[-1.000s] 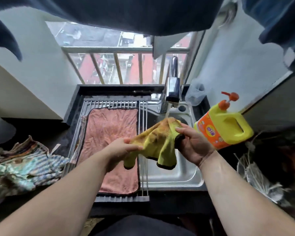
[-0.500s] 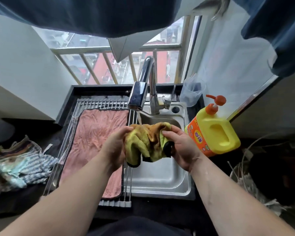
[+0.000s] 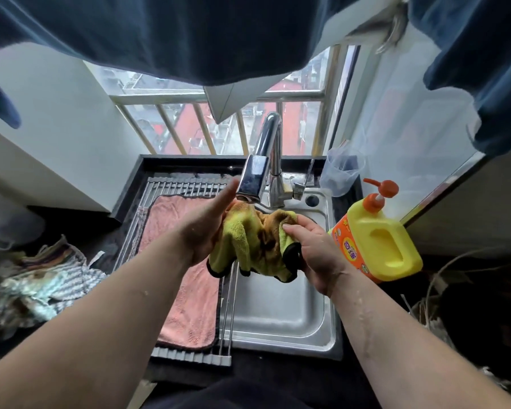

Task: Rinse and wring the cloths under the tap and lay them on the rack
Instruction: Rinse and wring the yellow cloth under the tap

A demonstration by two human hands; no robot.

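The yellow cloth (image 3: 254,246), stained brown across its middle and edged in black, hangs bunched between our two hands just under the spout of the tap (image 3: 255,178), above the back half of the steel sink (image 3: 278,314). Our left hand (image 3: 207,228) lies flat against the cloth's nine o'clock side, its fingers straight and the topmost fingertip reaching up beside the spout; it presses rather than grasps, though its thumb is hidden from us, so that is our best reading. Our right hand (image 3: 310,249) grasps the cloth at its three o'clock side, thumb on top and fingers curled round a fold. Drops of water cling to both forearms; whether water is running from the tap we cannot make out. At nine o'clock from the sink a metal rack (image 3: 189,187) spans the counter, and a pink cloth (image 3: 186,290) lies spread flat on it. Farther out at nine o'clock a heap of striped cloths (image 3: 42,284) sits on the dark counter. At three o'clock from the sink stands a yellow pump bottle (image 3: 378,243) with an orange label, and at one o'clock a clear plastic cup (image 3: 341,175). Dark blue garments (image 3: 189,33) hang across twelve o'clock, before the barred window.
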